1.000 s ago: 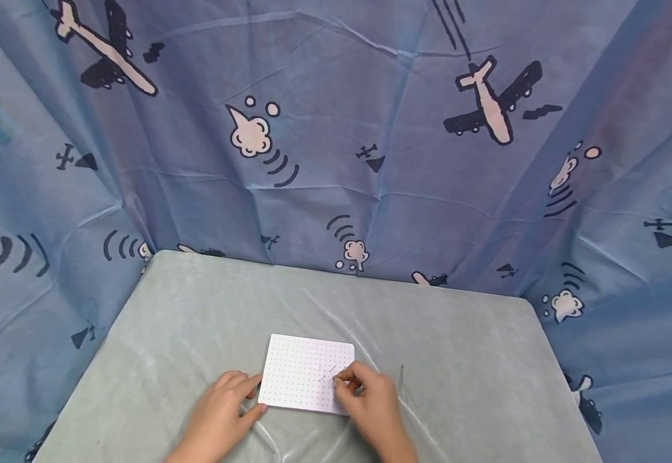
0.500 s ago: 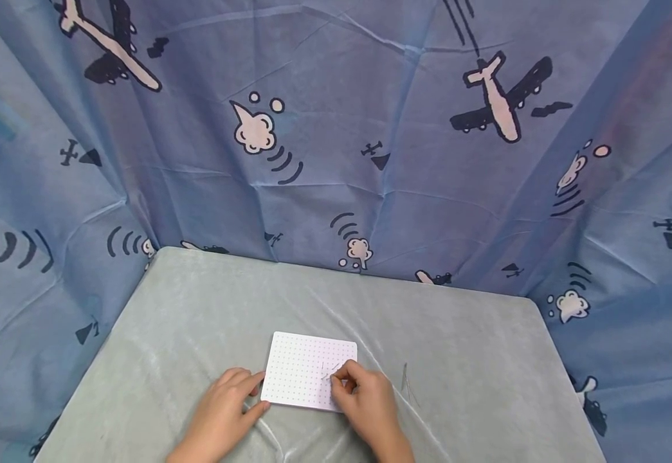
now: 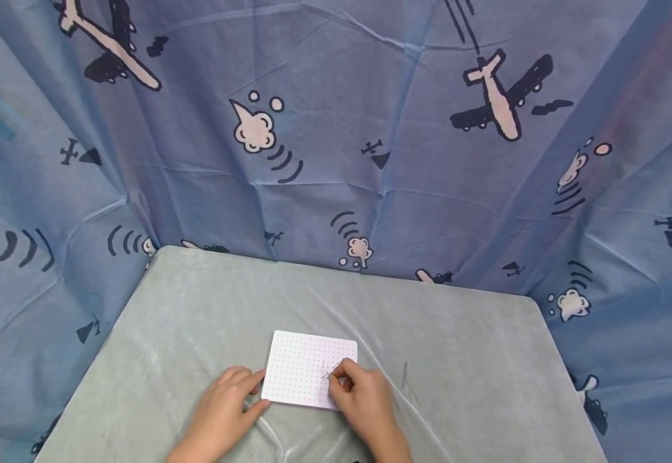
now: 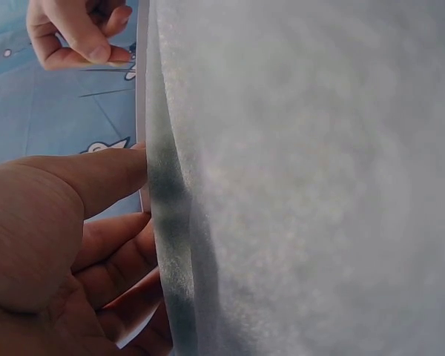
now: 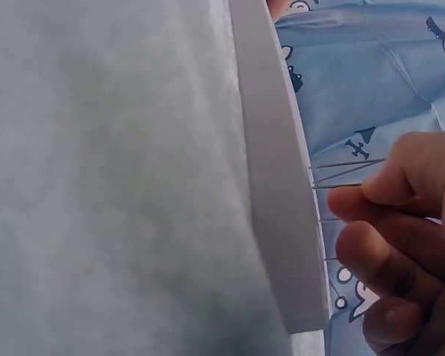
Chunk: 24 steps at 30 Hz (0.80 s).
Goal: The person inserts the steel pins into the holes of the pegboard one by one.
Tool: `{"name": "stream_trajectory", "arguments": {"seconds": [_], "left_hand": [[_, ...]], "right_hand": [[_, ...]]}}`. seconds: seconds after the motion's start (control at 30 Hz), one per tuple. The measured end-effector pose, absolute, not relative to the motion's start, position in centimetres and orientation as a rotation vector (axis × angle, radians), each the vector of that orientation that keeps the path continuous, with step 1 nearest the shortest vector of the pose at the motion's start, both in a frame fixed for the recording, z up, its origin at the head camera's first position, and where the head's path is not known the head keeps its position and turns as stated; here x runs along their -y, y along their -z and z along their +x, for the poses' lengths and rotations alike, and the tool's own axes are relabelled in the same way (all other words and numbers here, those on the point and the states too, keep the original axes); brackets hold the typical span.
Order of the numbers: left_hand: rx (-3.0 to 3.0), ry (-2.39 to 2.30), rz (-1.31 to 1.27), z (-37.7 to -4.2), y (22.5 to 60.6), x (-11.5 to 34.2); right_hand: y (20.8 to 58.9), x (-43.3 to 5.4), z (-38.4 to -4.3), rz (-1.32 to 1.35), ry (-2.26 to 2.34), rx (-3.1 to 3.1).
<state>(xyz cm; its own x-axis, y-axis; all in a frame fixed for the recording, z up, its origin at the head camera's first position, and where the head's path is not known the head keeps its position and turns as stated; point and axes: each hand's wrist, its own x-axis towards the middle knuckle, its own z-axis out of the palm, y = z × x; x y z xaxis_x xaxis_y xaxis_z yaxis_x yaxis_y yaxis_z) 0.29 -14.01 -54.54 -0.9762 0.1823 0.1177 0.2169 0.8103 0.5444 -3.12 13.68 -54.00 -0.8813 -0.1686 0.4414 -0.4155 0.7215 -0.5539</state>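
A white board with a grid of small holes lies on the grey cloth. My left hand rests at its lower left corner, thumb at the front edge and index finger at the left side. In the left wrist view, the thumb touches the board's edge. Over the board's right part, my right hand pinches a thin metal needle between thumb and index finger, its end right at the board's face. Several other thin needles stand up from the board around those fingers.
To the right of the right hand, a few loose thin needles lie on the grey cloth table. A blue curtain with printed planes hangs around the back and sides.
My right hand has shifted slightly left and up over the board, still pinching the needle. The left hand keeps its place at the corner. The head view has shifted a little.
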Motion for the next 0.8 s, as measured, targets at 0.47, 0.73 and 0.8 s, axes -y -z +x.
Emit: {"name": "stream_trajectory", "arguments": {"seconds": [0.47,0.73,0.8], "left_hand": [[2.914,0.888,-0.332,0.3,54.4,13.9],[2.919,0.881,-0.334,0.3,54.5,13.7],[2.933,0.878,-0.327,0.3,54.6,13.7]], "right_hand": [[54.0,-14.3,-2.9,0.422,-0.976,2.597],[52.4,-16.5,-2.2,0.263,-0.955,2.659],[52.0,-17.1,-2.2,0.232,-0.946,2.665]]}}
